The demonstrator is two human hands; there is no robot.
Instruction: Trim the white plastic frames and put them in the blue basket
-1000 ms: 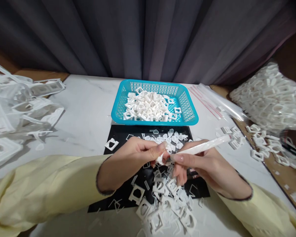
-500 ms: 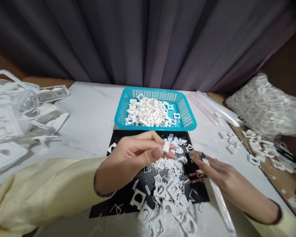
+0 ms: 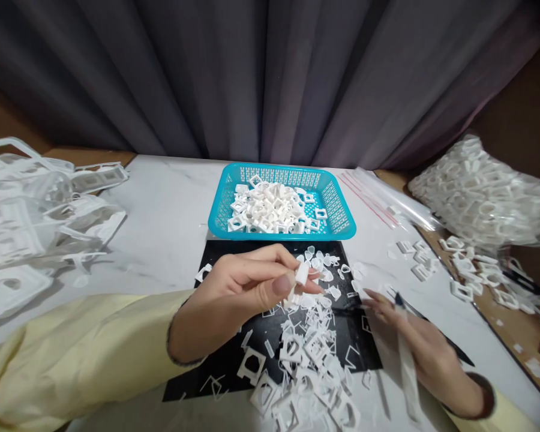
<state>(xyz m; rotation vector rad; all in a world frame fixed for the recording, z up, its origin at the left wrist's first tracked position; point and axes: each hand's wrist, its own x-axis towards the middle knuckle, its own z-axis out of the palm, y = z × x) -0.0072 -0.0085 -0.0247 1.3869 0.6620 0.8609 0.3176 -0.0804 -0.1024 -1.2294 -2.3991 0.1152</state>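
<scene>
My left hand (image 3: 247, 288) is closed, pinching a small white plastic piece (image 3: 302, 273) between thumb and fingers above the black mat (image 3: 225, 318). Lower on the right, my right hand (image 3: 425, 339) holds a slim knife (image 3: 407, 372) with a white handle, its dark tip up and the handle hanging toward me. A long dark tool (image 3: 459, 351), blurred, shows behind that hand; whether the fingers grip it I cannot tell. White frame pieces (image 3: 252, 365) and thin scraps (image 3: 315, 318) lie heaped on and below the mat.
Beyond the mat stands a blue basket (image 3: 216, 225) holding many white pieces. White moulded frames (image 3: 22, 222) are piled at the left. On the right are clear zip bags (image 3: 391, 192), loose white parts (image 3: 486, 270) and a full plastic bag (image 3: 486, 192).
My right hand has drawn away from the left hand to the right, and the knife has swung handle-down. The dark reddish tool has left the mat. My left hand keeps its piece.
</scene>
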